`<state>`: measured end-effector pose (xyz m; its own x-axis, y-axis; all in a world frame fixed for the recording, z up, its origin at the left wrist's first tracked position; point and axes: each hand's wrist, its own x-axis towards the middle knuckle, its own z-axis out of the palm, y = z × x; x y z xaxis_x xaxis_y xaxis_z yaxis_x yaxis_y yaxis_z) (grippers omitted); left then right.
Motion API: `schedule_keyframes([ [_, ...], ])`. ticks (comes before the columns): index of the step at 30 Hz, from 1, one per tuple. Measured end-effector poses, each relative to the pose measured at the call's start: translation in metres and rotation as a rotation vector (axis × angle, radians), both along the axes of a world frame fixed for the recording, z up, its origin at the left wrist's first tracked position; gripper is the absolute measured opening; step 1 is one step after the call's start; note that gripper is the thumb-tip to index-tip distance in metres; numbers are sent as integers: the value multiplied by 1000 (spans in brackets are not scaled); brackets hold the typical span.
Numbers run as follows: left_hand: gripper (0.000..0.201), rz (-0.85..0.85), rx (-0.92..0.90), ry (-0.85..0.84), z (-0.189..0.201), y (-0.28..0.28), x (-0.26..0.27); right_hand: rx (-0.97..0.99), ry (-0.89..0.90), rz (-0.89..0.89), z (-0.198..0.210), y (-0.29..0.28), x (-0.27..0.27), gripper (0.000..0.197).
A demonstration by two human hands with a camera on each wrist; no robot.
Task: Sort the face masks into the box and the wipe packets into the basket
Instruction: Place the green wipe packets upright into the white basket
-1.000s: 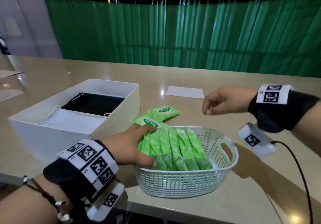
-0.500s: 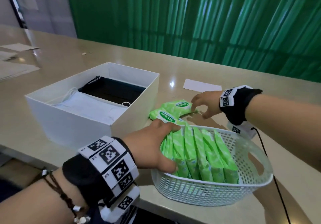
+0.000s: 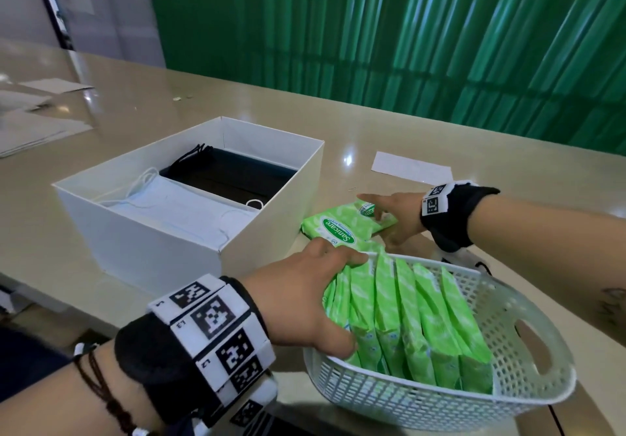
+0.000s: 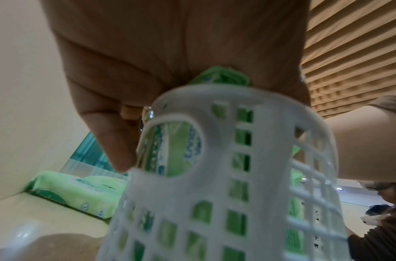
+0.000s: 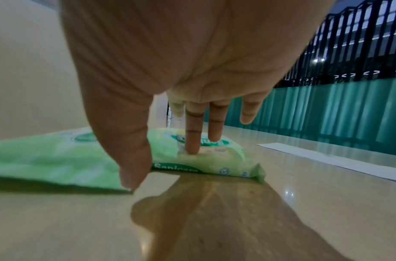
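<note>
Two containers on the glossy beige worktop (image 3: 389, 137): a white rectangular cardboard box (image 3: 142, 232) to the left, a white perforated plastic basket with cut-out handles (image 3: 528, 361) to the right, nearer the edge.

Box holds face masks lying flat: a white face mask with ear loops (image 3: 176, 205) on the near side, a black face mask (image 3: 233, 178) on the far side.

Basket holds a row of light green wipe packets (image 3: 416, 317) standing on edge, packed side by side. Left hand (image 3: 305, 303) is at the basket's left end, thumb and fingers wrapped round the leftmost packets; the left wrist view shows green wrapper bunched against the palm above the basket rim.

Two more green "Sanicare" wipe packets (image 3: 338, 225) lie flat on the worktop between box and basket, overlapping. Right hand (image 3: 396, 215) is over the farther one: fingers (image 5: 192, 139) straight and spread, one fingertip pressing its top, thumb down at its near edge. Not lifted.

White paper sheet (image 3: 411, 166) lies farther back on the worktop.
</note>
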<state>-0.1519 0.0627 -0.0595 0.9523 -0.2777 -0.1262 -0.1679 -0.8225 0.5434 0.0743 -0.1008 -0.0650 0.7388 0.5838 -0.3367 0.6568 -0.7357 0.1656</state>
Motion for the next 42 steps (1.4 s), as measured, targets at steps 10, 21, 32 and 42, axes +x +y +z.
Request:
schedule_keyframes([
  [10,98,-1,-47,16,1,0,-1,-101,-77,-7,-5,-23,0,71],
  [21,97,-4,-63,19,0,1,-1,-26,37,-137,1,-49,-9,83],
  [32,97,1,-57,26,1,1,-1,-53,8,-116,-14,-57,-3,94],
  [42,97,8,-73,42,5,-2,0,-29,-41,-242,-16,-108,-19,71],
])
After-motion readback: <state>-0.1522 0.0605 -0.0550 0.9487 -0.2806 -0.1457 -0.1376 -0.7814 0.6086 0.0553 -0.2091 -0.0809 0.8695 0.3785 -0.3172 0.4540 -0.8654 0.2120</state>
